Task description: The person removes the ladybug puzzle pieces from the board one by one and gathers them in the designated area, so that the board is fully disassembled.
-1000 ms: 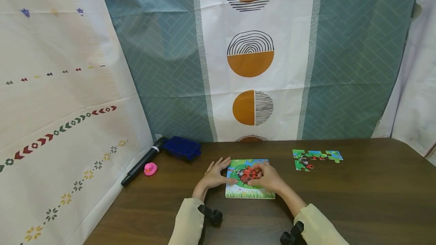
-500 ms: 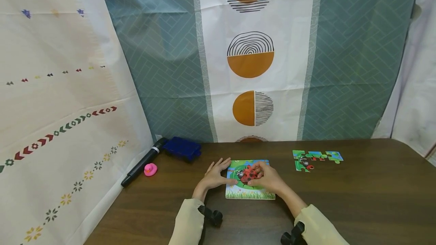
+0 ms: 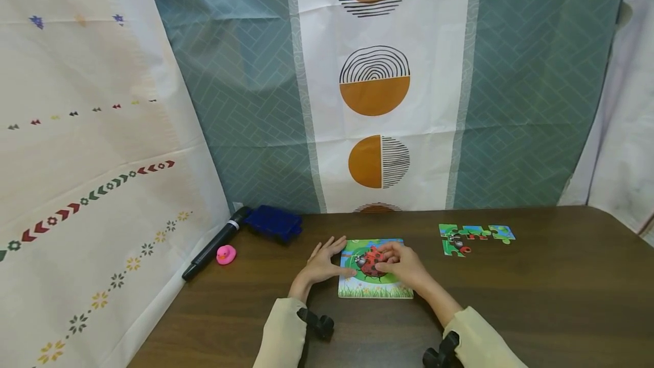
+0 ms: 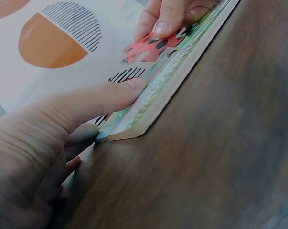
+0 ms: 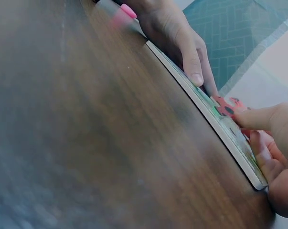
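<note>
A square puzzle board (image 3: 375, 294) with a ladybug picture lies flat on the table. My left hand (image 3: 322, 263) rests at its left edge, straight thumb on the picture and the other fingers extended along the side. Between thumb and fingers my right hand (image 3: 406, 266) pinches a red, black-spotted puzzle piece (image 4: 153, 46) over the ladybug. In the left wrist view the piece looks tilted up from the board; its right part is hidden by the fingers. Near the back right of the table lie several loose puzzle pieces (image 3: 452, 249).
A pink rubber duck (image 3: 226, 254) and a thick black marker-shaped object (image 3: 217, 243) lie to the left. Beside them at the back is a dark blue plastic item (image 3: 273, 222). Curtains hang behind and left of the brown table (image 3: 536, 300).
My right thumb has shifted slightly up and right, and the red piece shows more tilted above the board. The left hand and the board stay in place.
</note>
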A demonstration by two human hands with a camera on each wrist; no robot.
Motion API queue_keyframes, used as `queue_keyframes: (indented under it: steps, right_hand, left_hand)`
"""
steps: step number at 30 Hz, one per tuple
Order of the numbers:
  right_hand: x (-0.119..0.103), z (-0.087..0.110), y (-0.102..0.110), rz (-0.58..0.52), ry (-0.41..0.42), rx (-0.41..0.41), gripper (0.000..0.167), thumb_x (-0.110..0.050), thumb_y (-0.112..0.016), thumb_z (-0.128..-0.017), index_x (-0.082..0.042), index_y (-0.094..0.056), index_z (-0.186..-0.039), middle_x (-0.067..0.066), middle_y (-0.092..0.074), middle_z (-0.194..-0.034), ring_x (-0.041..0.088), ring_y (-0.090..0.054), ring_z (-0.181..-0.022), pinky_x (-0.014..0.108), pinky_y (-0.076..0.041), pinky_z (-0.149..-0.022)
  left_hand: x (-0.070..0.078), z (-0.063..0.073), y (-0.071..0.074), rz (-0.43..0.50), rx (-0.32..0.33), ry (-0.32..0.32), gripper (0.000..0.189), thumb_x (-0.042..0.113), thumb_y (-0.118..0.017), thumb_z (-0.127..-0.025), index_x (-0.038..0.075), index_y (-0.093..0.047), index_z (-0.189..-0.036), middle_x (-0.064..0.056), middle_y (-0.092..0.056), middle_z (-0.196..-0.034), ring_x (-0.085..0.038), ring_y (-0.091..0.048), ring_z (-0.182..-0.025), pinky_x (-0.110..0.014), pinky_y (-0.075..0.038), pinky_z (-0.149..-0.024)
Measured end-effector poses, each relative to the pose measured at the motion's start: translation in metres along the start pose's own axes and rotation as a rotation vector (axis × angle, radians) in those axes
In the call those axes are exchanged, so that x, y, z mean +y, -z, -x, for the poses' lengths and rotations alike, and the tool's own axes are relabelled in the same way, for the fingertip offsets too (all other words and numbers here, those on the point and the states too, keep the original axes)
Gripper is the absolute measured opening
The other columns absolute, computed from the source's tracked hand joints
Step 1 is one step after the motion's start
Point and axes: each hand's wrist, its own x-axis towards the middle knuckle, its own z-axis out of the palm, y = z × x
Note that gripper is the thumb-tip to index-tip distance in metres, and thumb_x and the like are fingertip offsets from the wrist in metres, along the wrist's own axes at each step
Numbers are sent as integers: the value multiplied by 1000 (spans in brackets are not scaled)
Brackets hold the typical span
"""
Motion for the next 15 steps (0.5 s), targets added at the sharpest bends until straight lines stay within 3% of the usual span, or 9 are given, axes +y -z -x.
queue_keyframes:
  steps: [4,10,15]
  right_hand:
    - [0,2,0,-20,1,18,29,-14,-70,-89,-4,-64,-116,10,-70,-98,12,-58,-81,25,-49,-67]
    - [-6,2,5,-123,3,82,28,-14,-66,-93,-1,-64,-117,12,-71,-97,11,-52,-68,25,-44,-57]
    - [-7,-3,21,-105,18,141,32,-22,-66,-93,-3,-64,-119,11,-72,-104,8,-59,-81,26,-48,-64]
  left_hand:
    - [-1,1,0,-8,-4,1,88,33,-78,-81,5,-35,-151,-10,-26,-162,-36,-11,-153,-60,1,-123]
    - [1,2,1,-10,-1,-4,87,33,-78,-81,5,-35,-151,-10,-27,-162,-36,-12,-153,-60,1,-123]
    - [1,0,1,-17,4,-10,87,33,-78,-81,5,-35,-152,-10,-28,-162,-35,-13,-153,-60,2,-123]
